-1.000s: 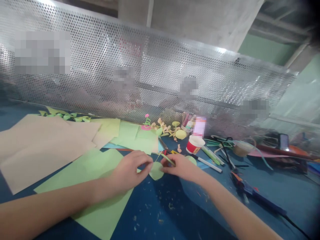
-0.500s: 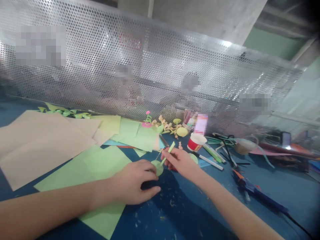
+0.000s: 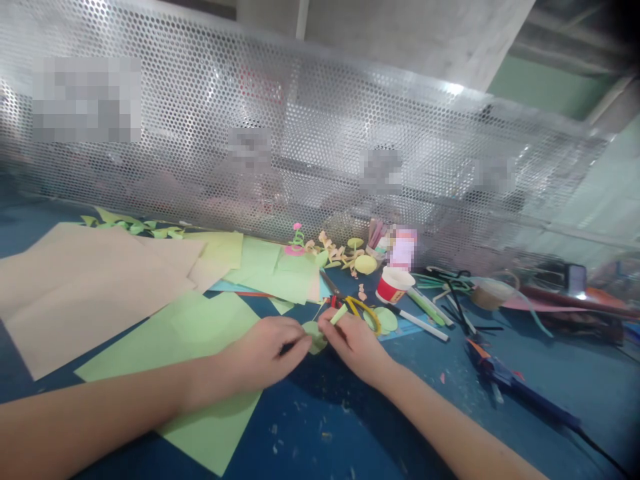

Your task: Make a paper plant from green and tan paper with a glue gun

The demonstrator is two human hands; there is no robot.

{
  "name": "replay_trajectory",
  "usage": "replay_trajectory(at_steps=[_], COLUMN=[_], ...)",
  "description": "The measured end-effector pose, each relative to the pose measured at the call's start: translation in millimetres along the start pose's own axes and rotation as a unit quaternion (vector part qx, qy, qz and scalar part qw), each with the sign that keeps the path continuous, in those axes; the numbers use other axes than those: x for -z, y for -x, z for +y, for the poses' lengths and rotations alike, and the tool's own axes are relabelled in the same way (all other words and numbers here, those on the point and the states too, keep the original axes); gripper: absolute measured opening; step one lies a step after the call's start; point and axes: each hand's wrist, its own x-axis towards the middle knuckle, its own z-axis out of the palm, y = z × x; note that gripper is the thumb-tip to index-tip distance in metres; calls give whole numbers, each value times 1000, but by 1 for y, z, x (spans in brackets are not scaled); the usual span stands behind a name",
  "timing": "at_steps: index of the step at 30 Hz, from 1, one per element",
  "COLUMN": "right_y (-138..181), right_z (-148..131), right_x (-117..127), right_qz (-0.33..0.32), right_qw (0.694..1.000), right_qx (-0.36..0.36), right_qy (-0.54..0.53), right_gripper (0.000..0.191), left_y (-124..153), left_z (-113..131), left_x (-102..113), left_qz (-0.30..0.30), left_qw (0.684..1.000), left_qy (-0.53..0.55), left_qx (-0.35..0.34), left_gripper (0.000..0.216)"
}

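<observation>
From the desk's [image 3: 530, 353] near side, we see both forearms [image 3: 165, 393] slant inward, hands nearly meeting. Left hand [image 3: 270, 353] curls, its grip pinching a green paper disc [image 3: 316, 339] between the hands; right hand [image 3: 360, 343], knuckles up, pinches a pale green strip [image 3: 339, 314] beside it.

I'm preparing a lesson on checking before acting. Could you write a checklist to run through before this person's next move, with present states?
1. Right hand holding the green strip: ok.
2. Left hand gripping the green disc: cannot tell; it is at the disc's left edge.
3. Strip fastened to disc: cannot tell.
4. Red-and-white cup upright: ok.
5. Tabletop free of scraps: not ok; small scraps lie there.
6. Blue corded tool switched off: cannot tell.
</observation>
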Motion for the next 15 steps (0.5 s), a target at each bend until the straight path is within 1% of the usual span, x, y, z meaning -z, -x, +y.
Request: replay_trajectory(at_steps=[3,8,11,15], right_y=[2,1,1,1], right_z=[0,-2,-3,-4], right_x=[-3,-5,-5,-5], right_qz=[7,-7,-9,-11], right_qw=[1000,1000,1000,1000], right_qx=[12,5,4,-2], right_qy=[12,4,-8,-23], right_gripper=[23,23,23,24], left_y=[-1,-1,-1,-2], left_z=[-1,-2,-2,-4], left_x=[3,4,3,1], left_qz=[8,9,12,18], left_qw=[999,996,995,996], left_qy=[18,34,40,25], left_qx=[48,82,93,86], left_gripper=[41,44,43,36])
